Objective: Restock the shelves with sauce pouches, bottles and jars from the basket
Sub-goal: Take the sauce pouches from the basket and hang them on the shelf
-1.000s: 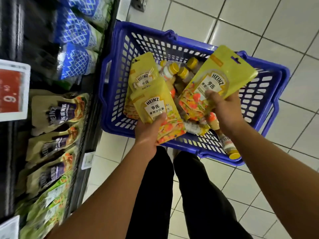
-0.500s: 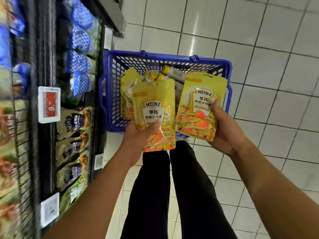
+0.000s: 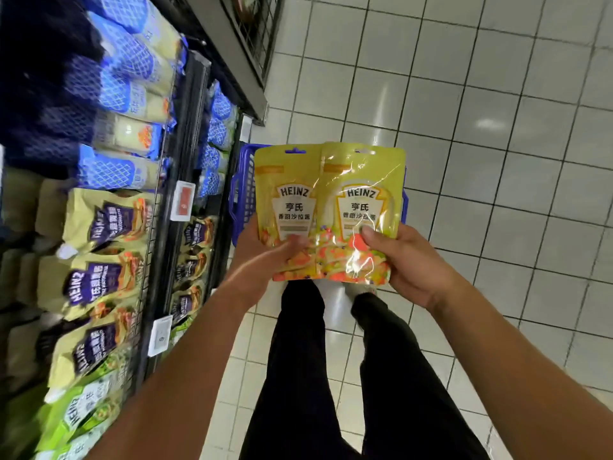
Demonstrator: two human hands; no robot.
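Two black trouser legs fill the bottom, with the feet mostly hidden behind the pouches. Above them the left hand has its grip clamped on the lower part of the left pouch, thumb on the front. The right hand pinches the right pouch the same way. Both yellow Heinz pouches are upright, the right one overlapping the left's edge. They cover nearly all of the blue basket beyond, so no clue what's inside. The shelf on the left holds blurry purple-label pouches and blue packs, text barely readable.
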